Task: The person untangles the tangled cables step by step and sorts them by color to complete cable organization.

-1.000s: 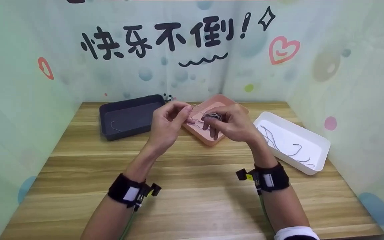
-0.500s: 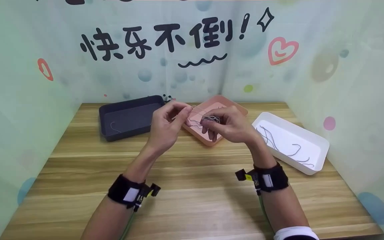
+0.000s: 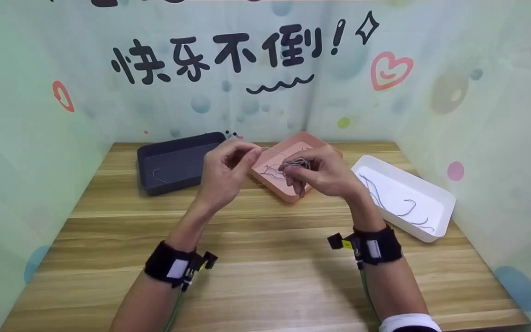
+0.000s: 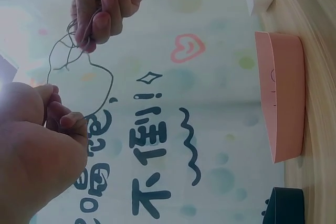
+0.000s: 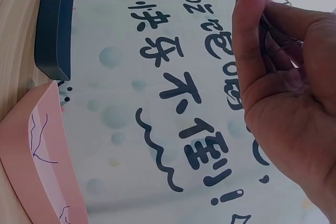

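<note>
My right hand [image 3: 323, 174] holds a tangled bundle of thin grey strings [image 3: 298, 163] between thumb and fingers, above the pink tray [image 3: 265, 180]. To its left, my left hand [image 3: 221, 173] pinches part of a string between thumb and forefinger. In the left wrist view, a curved strand [image 4: 112, 80] spans the gap between both hands, with loose loops hanging below the right fingers. The right palm hides most of the bundle in the right wrist view, where dark strands show [image 5: 278, 38] inside the curled fingers.
Several strings lie in the pink tray. At the left stands a dark tray [image 3: 143, 177] with one curved pale string [image 3: 156, 175] in it. A white tray [image 3: 443, 210] at the right holds several grey strings [image 3: 408, 207]. Patterned curtains surround the wooden table [image 3: 265, 276].
My left hand has shifted slightly left, widening the gap to the right hand and stretching the strand between them. The right hand stays nearly in place, with its bundle a little more exposed.
</note>
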The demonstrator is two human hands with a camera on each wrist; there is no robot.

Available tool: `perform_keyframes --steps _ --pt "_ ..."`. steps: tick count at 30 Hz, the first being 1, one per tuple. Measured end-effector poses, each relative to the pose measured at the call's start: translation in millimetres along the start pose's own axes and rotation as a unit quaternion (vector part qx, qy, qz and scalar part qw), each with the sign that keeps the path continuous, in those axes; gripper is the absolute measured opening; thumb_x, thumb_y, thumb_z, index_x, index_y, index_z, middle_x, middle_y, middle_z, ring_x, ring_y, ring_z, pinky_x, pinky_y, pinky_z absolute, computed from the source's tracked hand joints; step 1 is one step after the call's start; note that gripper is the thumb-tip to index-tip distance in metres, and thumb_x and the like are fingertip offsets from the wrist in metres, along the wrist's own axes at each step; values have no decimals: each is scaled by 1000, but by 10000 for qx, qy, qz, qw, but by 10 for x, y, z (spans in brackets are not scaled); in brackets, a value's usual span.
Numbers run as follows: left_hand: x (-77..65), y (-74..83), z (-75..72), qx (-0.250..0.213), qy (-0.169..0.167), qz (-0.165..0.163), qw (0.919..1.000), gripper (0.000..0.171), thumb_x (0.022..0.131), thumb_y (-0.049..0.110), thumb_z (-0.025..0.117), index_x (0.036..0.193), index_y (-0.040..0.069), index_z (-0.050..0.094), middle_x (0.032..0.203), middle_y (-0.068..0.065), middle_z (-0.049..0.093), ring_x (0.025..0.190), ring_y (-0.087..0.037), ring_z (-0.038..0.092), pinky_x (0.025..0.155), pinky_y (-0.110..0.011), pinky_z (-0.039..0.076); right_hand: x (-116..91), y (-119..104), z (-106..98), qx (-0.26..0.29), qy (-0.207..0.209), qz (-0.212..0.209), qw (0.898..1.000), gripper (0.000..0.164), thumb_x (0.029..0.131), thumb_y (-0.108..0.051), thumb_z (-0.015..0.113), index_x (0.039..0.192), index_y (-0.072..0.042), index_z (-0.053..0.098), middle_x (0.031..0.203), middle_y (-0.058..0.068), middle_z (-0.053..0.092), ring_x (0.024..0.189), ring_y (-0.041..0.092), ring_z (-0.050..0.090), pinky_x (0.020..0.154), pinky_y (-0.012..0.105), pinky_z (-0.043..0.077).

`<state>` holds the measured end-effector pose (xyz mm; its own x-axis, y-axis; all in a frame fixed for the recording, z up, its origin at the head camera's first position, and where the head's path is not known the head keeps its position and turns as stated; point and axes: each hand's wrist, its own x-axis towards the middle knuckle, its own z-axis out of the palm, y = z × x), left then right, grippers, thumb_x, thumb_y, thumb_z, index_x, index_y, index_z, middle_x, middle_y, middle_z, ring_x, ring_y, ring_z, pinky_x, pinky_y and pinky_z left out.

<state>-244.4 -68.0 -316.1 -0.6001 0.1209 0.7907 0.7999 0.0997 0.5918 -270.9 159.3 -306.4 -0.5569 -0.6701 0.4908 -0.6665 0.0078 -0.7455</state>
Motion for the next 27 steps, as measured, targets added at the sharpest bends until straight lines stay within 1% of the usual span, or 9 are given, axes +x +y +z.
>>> perform_keyframes --steps 5,8,10,12,15,16,18,22,27 --pt "13 -31 -103 264 -85 -58 9996 11 84 11 63 92 17 69 78 -4 57 59 -20 47 46 -28 37 -25 -29 -80 19 144 66 9999 11 88 -1 55 84 1 65 61 18 57 45 32 52 41 41 46" --pt "18 -86 -176 657 -104 193 9976 11 82 11 66 90 17 71 78 -2 58 56 -17 48 45 -26 38 -43 -31 -123 -321 264 14 9991 13 88 -3 55 79 -1 64 57 14 55 42 28 50 38 35 44" --pt "22 -144 -227 1044 -169 432 9935 10 81 12 68 88 18 72 78 0 58 56 -12 48 45 -24 39 -58 -4 -151 -841 367 -52 9958 14 88 -5 57 76 -6 64 54 9 53 41 22 49 37 30 41" --pt "28 -208 -269 1447 -289 687 9867 9 79 14 69 86 18 73 78 3 57 58 -7 49 47 -22 40 -70 45 -183 -1627 463 -147 9855 13 87 -9 58 76 -13 64 55 2 54 42 14 48 37 26 40" --pt "35 -286 -315 1836 -548 907 9773 7 79 17 70 85 19 73 78 5 54 61 -3 48 49 -22 41 -73 136 -217 -2829 474 -211 9578 13 87 -14 60 76 -21 62 59 -8 53 46 3 45 42 21 39" --pt "36 -304 -327 1890 -615 954 9754 7 80 17 69 85 19 73 78 6 54 62 -2 48 49 -22 41 -73 164 -228 -3151 452 -187 9478 13 86 -16 60 75 -23 61 60 -10 52 48 1 44 44 21 38" --pt "41 -330 -350 1939 -667 997 9737 7 80 18 69 85 18 73 78 6 53 63 -2 49 50 -22 42 -72 202 -240 -3517 358 -92 9354 13 86 -17 59 75 -23 59 62 -12 51 51 1 44 46 21 38" --pt "45 -359 -413 2015 -530 1020 9727 6 80 18 69 84 18 73 78 6 55 63 -3 49 51 -22 41 -86 232 -263 -3787 343 162 9247 13 86 -17 59 74 -22 58 62 -11 49 51 3 43 46 22 37" --pt "40 -384 -488 2141 -467 944 9711 6 80 18 69 84 20 73 78 6 55 63 -3 49 50 -25 42 -99 240 -284 -3745 404 307 9258 15 86 -18 58 74 -25 58 63 -12 50 50 3 45 45 22 38"
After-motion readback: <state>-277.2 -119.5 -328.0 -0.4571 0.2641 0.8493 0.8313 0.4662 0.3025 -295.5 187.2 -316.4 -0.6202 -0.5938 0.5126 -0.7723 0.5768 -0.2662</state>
